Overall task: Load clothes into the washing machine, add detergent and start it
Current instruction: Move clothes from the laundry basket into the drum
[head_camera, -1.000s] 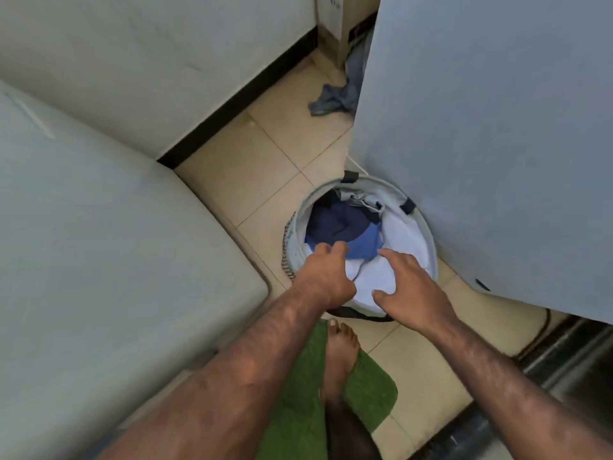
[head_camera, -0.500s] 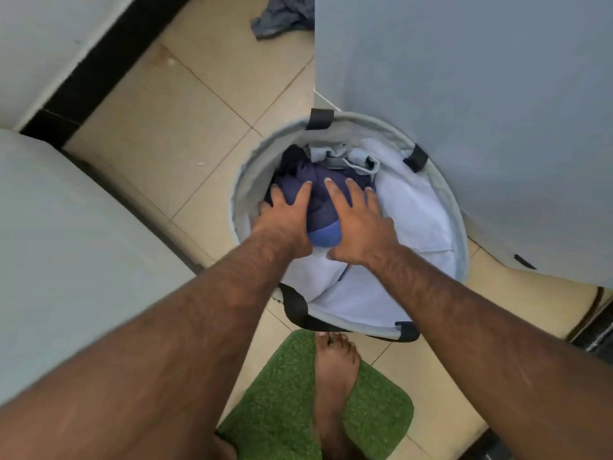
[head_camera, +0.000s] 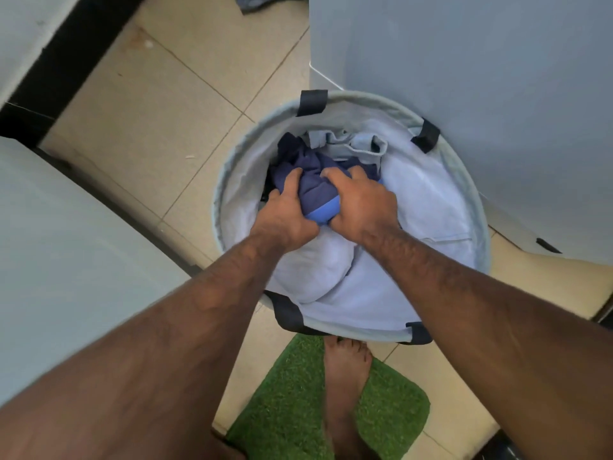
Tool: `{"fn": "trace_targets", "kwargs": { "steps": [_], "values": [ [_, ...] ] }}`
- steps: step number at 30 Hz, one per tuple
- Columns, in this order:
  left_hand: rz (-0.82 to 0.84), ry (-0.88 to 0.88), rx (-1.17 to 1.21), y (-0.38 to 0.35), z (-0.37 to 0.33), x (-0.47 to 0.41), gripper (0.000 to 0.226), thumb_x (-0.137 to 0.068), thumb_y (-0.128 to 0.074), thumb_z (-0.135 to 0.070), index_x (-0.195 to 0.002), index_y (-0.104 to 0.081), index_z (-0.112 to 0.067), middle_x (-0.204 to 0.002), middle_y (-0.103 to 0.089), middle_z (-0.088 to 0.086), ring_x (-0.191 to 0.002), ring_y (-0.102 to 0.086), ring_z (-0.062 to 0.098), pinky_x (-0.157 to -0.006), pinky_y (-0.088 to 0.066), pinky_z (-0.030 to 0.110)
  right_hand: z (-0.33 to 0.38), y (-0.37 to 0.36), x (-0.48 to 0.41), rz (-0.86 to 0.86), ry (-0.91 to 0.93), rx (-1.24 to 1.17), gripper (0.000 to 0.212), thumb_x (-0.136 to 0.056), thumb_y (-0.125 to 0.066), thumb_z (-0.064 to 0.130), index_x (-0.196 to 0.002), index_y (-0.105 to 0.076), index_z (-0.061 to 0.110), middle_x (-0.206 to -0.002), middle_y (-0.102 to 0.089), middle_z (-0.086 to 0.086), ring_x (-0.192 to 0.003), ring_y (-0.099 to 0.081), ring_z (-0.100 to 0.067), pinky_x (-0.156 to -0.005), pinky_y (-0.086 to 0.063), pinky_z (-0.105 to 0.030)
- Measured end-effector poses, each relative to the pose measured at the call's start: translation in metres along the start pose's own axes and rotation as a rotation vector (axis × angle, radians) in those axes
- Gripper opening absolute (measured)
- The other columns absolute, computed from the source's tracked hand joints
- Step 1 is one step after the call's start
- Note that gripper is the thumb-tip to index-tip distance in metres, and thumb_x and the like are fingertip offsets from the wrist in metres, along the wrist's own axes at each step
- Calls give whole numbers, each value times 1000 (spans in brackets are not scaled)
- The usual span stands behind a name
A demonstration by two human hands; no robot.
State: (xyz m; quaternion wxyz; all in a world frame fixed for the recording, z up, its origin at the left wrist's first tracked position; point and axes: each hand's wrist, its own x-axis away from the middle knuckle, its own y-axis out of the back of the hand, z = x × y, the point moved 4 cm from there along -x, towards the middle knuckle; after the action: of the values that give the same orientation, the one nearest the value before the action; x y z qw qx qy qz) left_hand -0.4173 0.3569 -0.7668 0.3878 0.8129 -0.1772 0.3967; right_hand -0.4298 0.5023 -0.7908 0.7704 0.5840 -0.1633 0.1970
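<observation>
While both hands clamp the dark blue garment [head_camera: 313, 185] from opposite sides, left hand [head_camera: 285, 215] and right hand [head_camera: 360, 207] equally near, the bundle lies directly between them inside the laundry basket [head_camera: 464, 180], atop pale towels [head_camera: 428, 207]; lifting calls for a straight upward pull clear of the rim

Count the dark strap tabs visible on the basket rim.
4. One at the far rim, one far right beside the grey panel, one near left below the left forearm, one near right. The arms may hide more.
</observation>
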Motion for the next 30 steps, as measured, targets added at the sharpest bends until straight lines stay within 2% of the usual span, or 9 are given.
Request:
{"fn": "trace_targets", "kwargs": {
  "steps": [5, 9, 13, 16, 19, 23, 27, 29, 30],
  "values": [
    [-50, 124, 549, 25, -9, 30, 83, -80, -51, -13, -158, -33, -34, -136, -60, 12, -101, -61, 25, -84, -52, 39, 8, 49, 34, 10, -70, -69, 67, -72, -69, 25, -134, -52, 45, -120, -59, -1, -99, -66, -34, -73, -48, -37],
    [-64, 126, 733, 43, -29, 63, 48, -100, -45, -31, -148, -45, -36, -138, -60, 4, -118, -60, 25, -106, -50, 51, 9, 94, 64, 47, -125, -145, 72, -71, -61, 22, -137, -51, 48, -119, -63, 1, -101, -66, -35, -79, -50, -37],
    [-66, 226, 866, 53, -42, 101, 55, -91, -46, -55, -136, -56, -25, -129, -67, 7, -102, -64, 24, -98, -55, 48, 11, 140, 97, 56, -202, -257, 62, -66, -59, 22, -125, -58, 42, -101, -70, 8, -92, -66, -31, -77, -57, -38],
    [-109, 278, 992, 63, -55, 139, 39, -102, -44, -45, -118, -67, -16, -103, -71, 3, -84, -64, 22, -76, -54, 36, 13, 173, 124, 85, -259, -342, 46, -67, -59, 25, -111, -62, 36, -89, -69, 12, -84, -65, -26, -73, -58, -36],
    [-163, 326, 1125, 73, -64, 180, 37, -104, -47, -41, -104, -75, -17, -91, -78, -1, -84, -69, 20, -75, -54, 34, 19, 212, 154, 98, -311, -466, 31, -69, -64, 28, -99, -63, 35, -84, -68, 14, -80, -65, -21, -70, -55, -33],
    [-137, 380, 1226, 98, -92, 241, 45, -107, -42, -47, -102, -76, -18, -89, -78, 0, -79, -69, 15, -69, -50, 33, 34, 264, 195, 90, -332, -589, 31, -63, -66, 31, -93, -65, 36, -82, -71, 15, -79, -67, -16, -72, -57, -33],
    [-96, 487, 1283, 121, -99, 305, 56, -99, -37, -72, -101, -69, -26, -98, -71, 0, -85, -64, 22, -87, -52, 42, 57, 320, 235, 60, -324, -726, 35, -53, -61, 27, -87, -69, 34, -71, -72, 16, -70, -68, -13, -62, -51, -29],
    [-71, 462, 1391, 133, -99, 334, 64, -94, -38, -80, -105, -73, -28, -97, -79, 3, -92, -70, 30, -100, -51, 50, 73, 346, 254, 62, -311, -843, 30, -47, -59, 21, -75, -67, 30, -59, -65, 14, -60, -59, -17, -59, -44, -30],
    [-61, 430, 1464, 140, -101, 349, 64, -95, -40, -78, -105, -75, -25, -93, -82, 6, -90, -73, 32, -96, -53, 50, 83, 360, 264, 68, -301, -907, 23, -45, -57, 17, -66, -62, 25, -55, -57, 13, -56, -51, -18, -57, -40, -31]
  ]
}}
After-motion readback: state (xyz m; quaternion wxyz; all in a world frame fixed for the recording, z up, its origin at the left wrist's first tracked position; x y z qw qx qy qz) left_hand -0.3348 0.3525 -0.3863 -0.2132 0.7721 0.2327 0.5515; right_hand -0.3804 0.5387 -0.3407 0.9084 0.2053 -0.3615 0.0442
